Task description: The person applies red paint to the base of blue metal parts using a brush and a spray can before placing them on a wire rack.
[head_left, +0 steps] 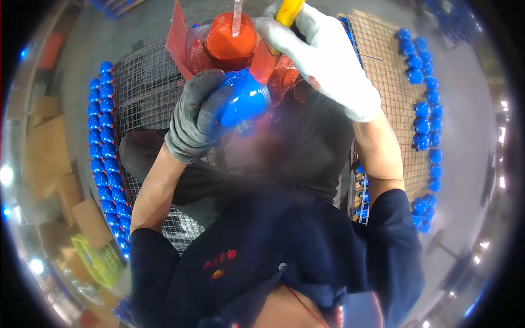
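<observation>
My left hand point(192, 120), in a grey glove, is closed around a glossy blue rounded fitting point(244, 101). The fitting's threaded end points right. Up and to the right, my right hand point(331, 63) wears a white glove and grips a yellow handle point(289, 11). Its working end is hidden behind the glove and the red-coated things, so I cannot tell what tool it is. Just left of that hand is a round container point(232, 45) of red paint, with a flat metal strip point(237, 19) standing in it. Red-smeared panels point(178, 41) surround the container.
Wire mesh racks point(147, 82) lie on both sides of my legs. Rows of blue fittings point(101, 150) line the left rack's outer edge; more blue fittings point(421, 126) stand along the right rack point(380, 71). Cardboard boxes point(46, 153) and a yellow-green crate point(95, 259) are at far left.
</observation>
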### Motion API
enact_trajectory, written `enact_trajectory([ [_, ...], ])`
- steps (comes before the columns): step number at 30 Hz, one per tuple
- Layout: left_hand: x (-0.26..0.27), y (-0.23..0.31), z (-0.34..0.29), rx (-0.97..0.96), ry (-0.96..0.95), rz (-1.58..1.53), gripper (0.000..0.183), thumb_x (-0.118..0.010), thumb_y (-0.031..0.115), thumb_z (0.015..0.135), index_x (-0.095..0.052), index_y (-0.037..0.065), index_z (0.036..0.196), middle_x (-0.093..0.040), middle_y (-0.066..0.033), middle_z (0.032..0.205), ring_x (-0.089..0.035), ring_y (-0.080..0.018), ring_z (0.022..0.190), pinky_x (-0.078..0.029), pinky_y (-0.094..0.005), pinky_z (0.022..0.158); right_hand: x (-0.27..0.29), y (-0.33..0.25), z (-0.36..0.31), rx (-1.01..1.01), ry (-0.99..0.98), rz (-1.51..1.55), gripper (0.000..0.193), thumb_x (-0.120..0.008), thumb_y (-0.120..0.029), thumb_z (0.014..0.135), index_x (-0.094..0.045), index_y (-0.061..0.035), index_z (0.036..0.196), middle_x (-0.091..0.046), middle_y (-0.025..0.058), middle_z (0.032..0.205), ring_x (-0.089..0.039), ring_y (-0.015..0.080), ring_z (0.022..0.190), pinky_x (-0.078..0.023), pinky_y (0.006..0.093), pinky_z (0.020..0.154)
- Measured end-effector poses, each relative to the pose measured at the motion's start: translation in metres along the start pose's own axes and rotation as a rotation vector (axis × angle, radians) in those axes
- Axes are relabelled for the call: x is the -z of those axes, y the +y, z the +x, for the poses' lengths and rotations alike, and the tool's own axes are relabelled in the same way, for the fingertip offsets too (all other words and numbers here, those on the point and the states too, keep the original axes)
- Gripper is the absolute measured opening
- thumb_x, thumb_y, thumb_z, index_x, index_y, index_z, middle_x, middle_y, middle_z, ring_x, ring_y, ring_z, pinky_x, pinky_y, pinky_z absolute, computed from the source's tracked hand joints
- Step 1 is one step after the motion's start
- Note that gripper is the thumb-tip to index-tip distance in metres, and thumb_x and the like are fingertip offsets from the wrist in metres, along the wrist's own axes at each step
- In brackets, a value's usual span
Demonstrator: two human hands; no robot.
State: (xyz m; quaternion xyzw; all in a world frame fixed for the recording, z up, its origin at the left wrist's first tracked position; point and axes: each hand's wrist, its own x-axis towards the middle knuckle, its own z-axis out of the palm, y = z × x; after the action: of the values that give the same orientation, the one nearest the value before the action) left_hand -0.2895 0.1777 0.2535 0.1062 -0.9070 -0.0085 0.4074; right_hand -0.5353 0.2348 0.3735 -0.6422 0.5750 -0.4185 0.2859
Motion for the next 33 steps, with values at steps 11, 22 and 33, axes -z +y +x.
enact_trajectory([
  [11, -0.012, 0.003, -0.009, 0.754, 0.355, -0.693, 0.087, -0.096, 0.02, 0.068, -0.044, 0.011, 0.137, -0.056, -0.0113, 0.13, -0.06, -0.0223, 0.115, -0.056, -0.0383, 0.094, -0.041, 0.03, -0.018, 0.657, 0.161, -0.03, 0.027, -0.083, -0.007, 0.079, -0.067, -0.0092, 0.1, -0.07, 0.0058, 0.091, -0.066, 0.0251, 0.078, -0.052, 0.0351, 0.071],
  [22, 0.023, -0.028, -0.008, 1.174, 0.376, -1.883, 0.096, -0.068, 0.065, 0.087, -0.037, -0.003, 0.148, -0.06, -0.0254, 0.128, -0.069, -0.0347, 0.102, -0.062, -0.043, 0.083, -0.036, 0.054, -0.005, 0.782, 0.031, -0.063, 0.034, -0.084, -0.009, 0.071, -0.073, -0.0102, 0.103, -0.068, 0.0046, 0.094, -0.062, 0.0258, 0.09, -0.049, 0.0381, 0.082],
  [33, 0.043, -0.036, -0.008, 1.266, 0.196, -1.781, 0.07, -0.056, 0.051, 0.099, -0.043, 0.0, 0.145, -0.062, -0.0226, 0.118, -0.064, -0.0255, 0.083, -0.058, -0.0376, 0.069, -0.044, 0.091, -0.002, 0.573, 0.07, 0.545, 0.018, -0.075, 0.005, 0.072, -0.073, 0.004, 0.09, -0.068, 0.0159, 0.099, -0.063, 0.0294, 0.099, -0.051, 0.0398, 0.09],
])
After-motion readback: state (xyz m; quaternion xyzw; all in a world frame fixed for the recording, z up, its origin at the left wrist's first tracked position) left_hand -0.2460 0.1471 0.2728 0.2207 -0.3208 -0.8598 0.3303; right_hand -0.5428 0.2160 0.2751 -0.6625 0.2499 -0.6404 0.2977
